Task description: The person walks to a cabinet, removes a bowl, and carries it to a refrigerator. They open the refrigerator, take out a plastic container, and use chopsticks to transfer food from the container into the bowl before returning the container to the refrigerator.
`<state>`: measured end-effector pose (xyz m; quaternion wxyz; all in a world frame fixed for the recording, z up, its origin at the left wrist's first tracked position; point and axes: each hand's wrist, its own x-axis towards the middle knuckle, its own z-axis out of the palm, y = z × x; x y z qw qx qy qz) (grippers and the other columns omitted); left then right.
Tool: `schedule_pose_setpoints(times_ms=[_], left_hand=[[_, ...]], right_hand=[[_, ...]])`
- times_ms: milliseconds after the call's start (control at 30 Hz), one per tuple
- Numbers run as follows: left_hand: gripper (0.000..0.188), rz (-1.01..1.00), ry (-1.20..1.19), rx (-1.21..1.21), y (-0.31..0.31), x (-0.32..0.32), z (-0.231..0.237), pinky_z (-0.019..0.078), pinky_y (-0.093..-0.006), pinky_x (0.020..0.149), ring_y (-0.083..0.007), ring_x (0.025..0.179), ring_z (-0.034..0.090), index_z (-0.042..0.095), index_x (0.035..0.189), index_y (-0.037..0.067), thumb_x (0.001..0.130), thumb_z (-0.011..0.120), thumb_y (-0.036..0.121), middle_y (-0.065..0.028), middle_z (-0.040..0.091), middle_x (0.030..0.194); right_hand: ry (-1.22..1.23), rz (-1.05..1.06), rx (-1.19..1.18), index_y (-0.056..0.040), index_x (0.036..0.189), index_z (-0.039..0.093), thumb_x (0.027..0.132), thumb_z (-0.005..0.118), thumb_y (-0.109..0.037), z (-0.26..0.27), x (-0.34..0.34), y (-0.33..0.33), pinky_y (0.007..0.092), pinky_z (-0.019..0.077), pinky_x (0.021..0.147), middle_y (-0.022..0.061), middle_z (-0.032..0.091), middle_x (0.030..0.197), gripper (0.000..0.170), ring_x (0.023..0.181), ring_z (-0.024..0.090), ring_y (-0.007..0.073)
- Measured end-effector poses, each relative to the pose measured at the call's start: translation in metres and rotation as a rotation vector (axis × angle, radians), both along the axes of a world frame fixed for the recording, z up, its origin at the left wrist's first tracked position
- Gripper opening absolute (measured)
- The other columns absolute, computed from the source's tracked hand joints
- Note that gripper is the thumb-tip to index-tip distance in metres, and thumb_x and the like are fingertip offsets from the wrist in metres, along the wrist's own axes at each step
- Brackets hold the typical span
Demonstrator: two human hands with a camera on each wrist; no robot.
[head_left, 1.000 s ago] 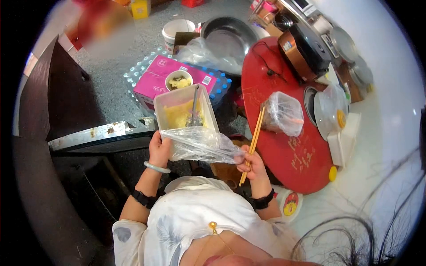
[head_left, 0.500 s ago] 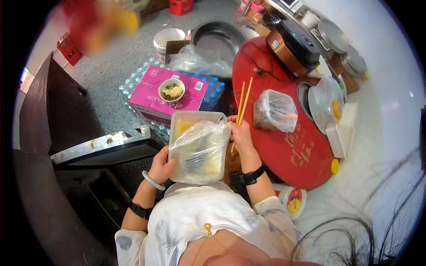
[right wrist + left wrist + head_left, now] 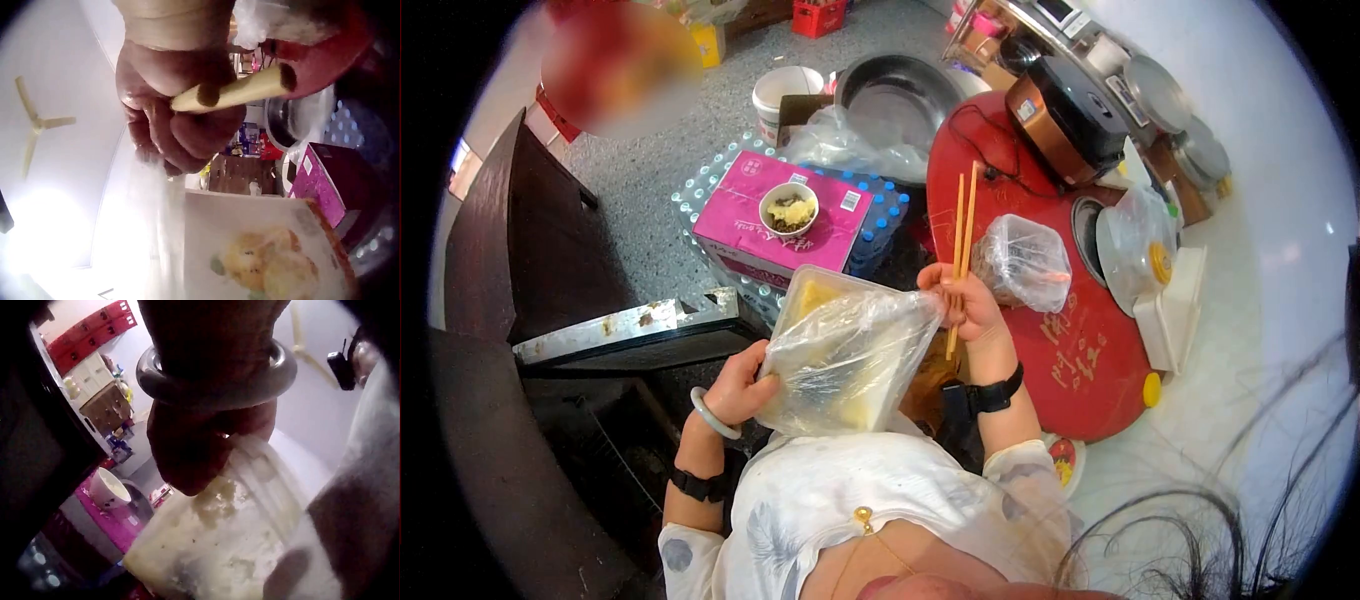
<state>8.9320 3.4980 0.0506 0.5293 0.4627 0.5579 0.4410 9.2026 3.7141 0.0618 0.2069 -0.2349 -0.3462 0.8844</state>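
In the head view, a rectangular container with yellow contents is tilted in front of the body, clear plastic film stretched over most of it. The left hand grips its left edge, thumb on top. At its upper right the right hand pinches the bunched film and also holds two chopsticks pointing away. The left wrist view has the left hand at the container's edge; in the right wrist view the right hand has the chopstick ends sticking out of the fist.
A white bowl of food stands on a pink box beyond the container. On the red round table at right are a bagged tub and a rice cooker. A metal-edged dark panel lies left.
The film has gone from partly drawn back to covering most of the container. Over the last half second, the right hand moved right, pulling the film's corner outward, and the container tilted.
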Motion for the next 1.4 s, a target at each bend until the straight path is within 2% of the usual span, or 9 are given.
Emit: schedule_pose_setpoints(times_ms=[300,533,667,733,833,1033,1167,1300,1400], left_hand=[[0.029,-0.079,0.048,-0.004,0.007,0.001,0.0,0.0396,-0.0218,0.063,-0.0075,0.071,0.044,0.051,0.101,-0.002,0.073,0.046,0.001,-0.0003,0.051,0.079],[0.029,-0.112,0.061,-0.07,0.019,0.001,-0.002,0.041,-0.0236,0.063,-0.0089,0.071,0.046,0.052,0.1,-0.003,0.072,0.047,0.003,-0.0021,0.052,0.078],[0.03,-0.18,0.181,0.009,0.03,0.003,0.003,0.0427,-0.0273,0.064,-0.0126,0.069,0.047,0.051,0.1,-0.002,0.071,0.047,0.003,-0.0086,0.054,0.075],[0.03,-0.199,0.214,0.03,0.036,0.003,0.005,0.0432,-0.0285,0.064,-0.0141,0.067,0.048,0.051,0.1,-0.002,0.071,0.047,0.003,-0.0111,0.055,0.074],[0.028,-0.253,0.268,0.057,0.041,0.003,0.009,0.0437,-0.0293,0.064,-0.0162,0.066,0.049,0.051,0.099,-0.002,0.071,0.048,0.004,-0.0141,0.054,0.072],[0.026,-0.277,0.246,0.039,0.047,0.008,0.018,0.0438,-0.0303,0.062,-0.0183,0.065,0.051,0.051,0.097,-0.002,0.072,0.048,0.003,-0.0154,0.055,0.071],[0.023,-0.339,0.254,0.115,0.054,0.009,0.006,0.0435,-0.0309,0.06,-0.0198,0.063,0.051,0.051,0.094,-0.001,0.071,0.049,0.003,-0.015,0.054,0.07],[0.02,-0.356,0.264,0.101,0.054,0.011,0.008,0.0433,-0.0315,0.059,-0.0206,0.062,0.051,0.051,0.091,-0.001,0.071,0.049,0.003,-0.015,0.053,0.068],[0.021,-0.366,0.307,0.095,0.056,0.013,0.009,0.0433,-0.0314,0.059,-0.0203,0.062,0.051,0.052,0.091,-0.001,0.071,0.05,0.003,-0.0149,0.053,0.068]], right_hand=[[-0.591,0.209,0.689,0.0008,0.079,0.057,0.068,0.058,-0.007,0.006,-0.016,0.02,0.0222,0.0398,0.055,0.0018,0.055,0.068,0.014,0.06,0.05,0.0084],[-0.702,0.052,1.586,-0.0059,0.085,0.058,0.069,0.056,-0.018,0.001,-0.052,0.023,0.0406,0.0442,0.065,0.0135,0.058,0.081,0.02,0.077,0.055,0.0337],[-0.541,0.063,1.546,-0.0041,0.081,0.059,0.067,0.056,-0.014,0.01,-0.064,0.024,0.0379,0.0445,0.063,0.0117,0.059,0.074,0.017,0.07,0.057,0.0277],[-0.53,0.203,1.059,-0.0004,0.072,0.059,0.067,0.053,-0.003,0.018,-0.067,0.027,0.0293,0.0433,0.057,0.0048,0.058,0.065,0.009,0.061,0.055,0.0156],[-0.655,0.364,0.871,-0.0015,0.067,0.058,0.063,0.051,0.0,0.037,-0.066,0.04,0.0252,0.0387,0.053,0.0005,0.054,0.061,0.007,0.059,0.049,0.0094],[-0.524,0.419,0.586,-0.0002,0.067,0.057,0.059,0.052,-0.01,0.05,-0.037,0.063,0.0217,0.0355,0.052,0.0008,0.055,0.063,0.013,0.056,0.047,0.0088],[-0.51,0.565,0.713,-0.0007,0.074,0.062,0.062,0.058,-0.016,0.059,-0.039,0.051,0.0238,0.036,0.05,0.0014,0.055,0.061,0.02,0.056,0.048,0.0103],[-0.723,0.691,1.266,-0.0012,0.074,0.058,0.064,0.059,-0.016,0.067,-0.036,0.04,0.0299,0.0422,0.054,0.0078,0.056,0.062,0.018,0.058,0.054,0.0174],[-0.942,0.353,1.721,-0.0064,0.074,0.056,0.066,0.058,-0.019,0.046,-0.034,0.03,0.0384,0.0435,0.057,0.0119,0.058,0.066,0.014,0.066,0.057,0.0308]])
